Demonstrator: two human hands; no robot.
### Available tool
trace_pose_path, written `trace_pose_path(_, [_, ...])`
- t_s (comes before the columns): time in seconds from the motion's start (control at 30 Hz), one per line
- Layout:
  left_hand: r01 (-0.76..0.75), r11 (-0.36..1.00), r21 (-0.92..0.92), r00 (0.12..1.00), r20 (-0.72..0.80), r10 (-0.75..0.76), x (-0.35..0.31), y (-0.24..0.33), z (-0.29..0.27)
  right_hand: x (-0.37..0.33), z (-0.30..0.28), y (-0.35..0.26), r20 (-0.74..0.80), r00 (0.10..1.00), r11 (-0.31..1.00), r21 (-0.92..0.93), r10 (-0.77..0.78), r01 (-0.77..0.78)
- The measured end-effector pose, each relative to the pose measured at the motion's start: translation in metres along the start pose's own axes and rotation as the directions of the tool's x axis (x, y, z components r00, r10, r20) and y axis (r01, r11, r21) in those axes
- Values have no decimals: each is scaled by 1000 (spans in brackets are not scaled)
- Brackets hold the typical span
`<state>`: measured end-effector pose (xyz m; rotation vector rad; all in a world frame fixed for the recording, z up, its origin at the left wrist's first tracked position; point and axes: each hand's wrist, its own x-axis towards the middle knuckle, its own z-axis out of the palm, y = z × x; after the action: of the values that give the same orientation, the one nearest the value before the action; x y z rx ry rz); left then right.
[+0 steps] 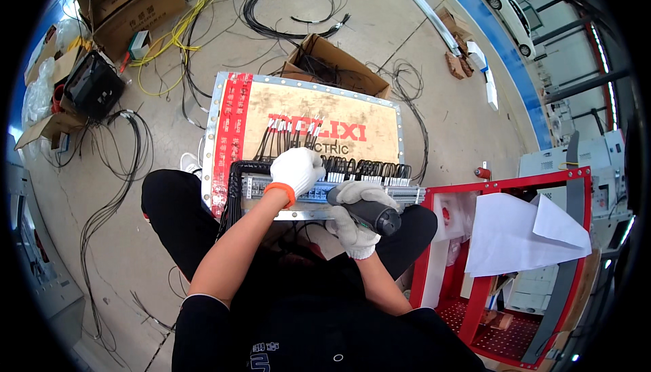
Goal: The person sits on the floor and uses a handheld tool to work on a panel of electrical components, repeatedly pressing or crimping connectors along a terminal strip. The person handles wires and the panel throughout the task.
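Note:
A wooden crate (380, 114) with metal edging and a red strip of tape stands in front of me. Along its near side lies a rail of grey and blue terminal blocks (308, 191), with several labelled black wires (369, 170) looped into it. My left hand (296, 170), in a white glove with an orange cuff, is closed over the wires at the rail; whatever its fingers pinch is hidden. In a greyish glove, my right hand (356, 212) grips a dark cordless screwdriver (380, 217), its front end toward the blocks. Loose wires with white sleeves (288, 128) stretch across the lid.
An open cardboard box (339, 63) stands behind the crate. Black cables (261, 12) and yellow cable (180, 40) lie on the floor. At right is a red rack (505, 179) with white paper sheets (519, 233). A black case (98, 87) sits at far left.

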<state>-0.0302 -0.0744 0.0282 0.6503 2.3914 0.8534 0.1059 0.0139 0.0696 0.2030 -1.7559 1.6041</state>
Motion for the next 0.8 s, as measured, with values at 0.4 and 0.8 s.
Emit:
trace_pose_path(0.4, [-43,999,-13,998,-45,43,-4,1,2,9,-5,3,252,966,987,-128,-64,98])
trace_pose_path(0.8, [28,939,-343,999,-25,-39,3,-6,-1,53,-29,-51,-388,887,968,121,249,-219])
